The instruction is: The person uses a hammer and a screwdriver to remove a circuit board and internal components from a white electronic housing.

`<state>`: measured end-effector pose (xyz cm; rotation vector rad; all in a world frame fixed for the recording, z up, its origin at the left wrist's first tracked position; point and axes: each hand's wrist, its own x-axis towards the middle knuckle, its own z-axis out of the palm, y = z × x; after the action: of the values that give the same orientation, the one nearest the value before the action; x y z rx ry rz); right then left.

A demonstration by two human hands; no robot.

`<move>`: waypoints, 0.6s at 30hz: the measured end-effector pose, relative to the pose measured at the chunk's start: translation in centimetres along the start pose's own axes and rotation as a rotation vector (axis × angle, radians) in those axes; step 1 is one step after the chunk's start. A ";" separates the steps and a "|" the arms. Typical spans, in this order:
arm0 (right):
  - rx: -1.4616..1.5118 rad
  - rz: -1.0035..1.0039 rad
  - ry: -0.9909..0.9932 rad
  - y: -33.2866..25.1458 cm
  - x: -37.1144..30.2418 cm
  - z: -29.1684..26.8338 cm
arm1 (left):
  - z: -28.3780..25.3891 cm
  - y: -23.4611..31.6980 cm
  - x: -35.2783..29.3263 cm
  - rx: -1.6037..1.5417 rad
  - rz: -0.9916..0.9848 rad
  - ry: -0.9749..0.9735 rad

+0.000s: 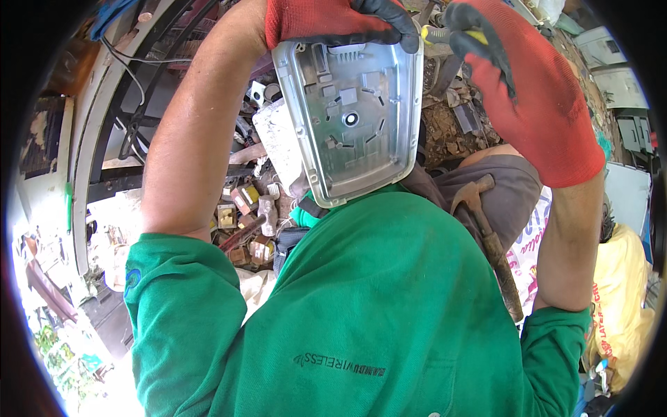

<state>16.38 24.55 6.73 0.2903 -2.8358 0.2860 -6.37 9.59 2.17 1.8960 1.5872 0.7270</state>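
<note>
My left hand (340, 22), in a red glove with dark grey fingers, grips the upper edge of a grey metal housing (333, 163). This shallow, tapered case is tilted up in front of my lap, its open inside showing raised blocks, slots and a round hole. To its right my right hand (517, 83), gloved the same way, is closed around a yellow-handled tool (436, 35). One end of that tool points toward the housing's upper right corner; its working end cannot be made out. A claw hammer (486, 229) with a worn handle rests against my right thigh.
On the ground at the left lie a sledgehammer (267, 215) and several small transformers (244, 198). A white panel (279, 135) stands behind the housing. Scrap and dirt (445, 128) cover the ground ahead. Yellow sacking (622, 299) is at the right, a metal frame (97, 125) at the left.
</note>
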 end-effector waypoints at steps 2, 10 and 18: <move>0.066 -0.081 -0.015 -0.3 0.4 -0.3 | 0.0 -0.3 -0.2 0.022 0.037 -0.003; 0.044 0.117 0.032 -3.7 0.2 -2.0 | 0.3 -0.2 -0.1 0.025 -0.097 0.085; 0.058 -0.141 0.096 0.0 -0.2 0.0 | 0.4 -0.8 0.7 0.063 0.172 0.181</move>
<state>16.56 24.61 6.68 0.4728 -2.7002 0.3431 -6.50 10.35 1.33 2.0820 1.5837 0.9560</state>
